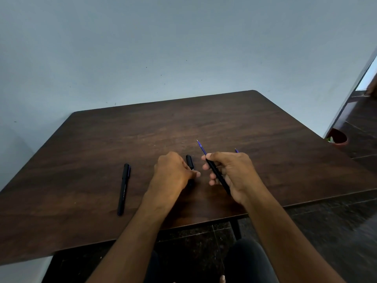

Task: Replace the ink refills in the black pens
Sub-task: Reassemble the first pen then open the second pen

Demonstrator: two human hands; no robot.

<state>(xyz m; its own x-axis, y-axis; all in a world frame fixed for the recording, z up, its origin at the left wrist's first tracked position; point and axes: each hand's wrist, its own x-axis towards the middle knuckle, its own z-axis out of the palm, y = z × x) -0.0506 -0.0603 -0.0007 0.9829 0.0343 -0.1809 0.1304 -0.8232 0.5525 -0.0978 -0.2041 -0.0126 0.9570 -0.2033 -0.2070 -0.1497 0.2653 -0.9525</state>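
Over the dark wooden table [204,123], the right hand [230,174] curls its fingers round a slim black pen barrel [218,176] with a blue refill [201,147] poking out of its far end. Beside it, the left hand [173,172] pinches a black cap [189,161] low at the tabletop. A capped black pen [123,188] lies flat well to the left. Another blue tip [236,150] peeks from behind the right hand.

Both bare forearms rise from the bottom of the frame toward its centre. The left hand [173,170] lies knuckles up, fingers curled around a black cap [190,161]. Just right of it, the right hand [230,172] pinches a black pen [217,174] between thumb and curled fingers.
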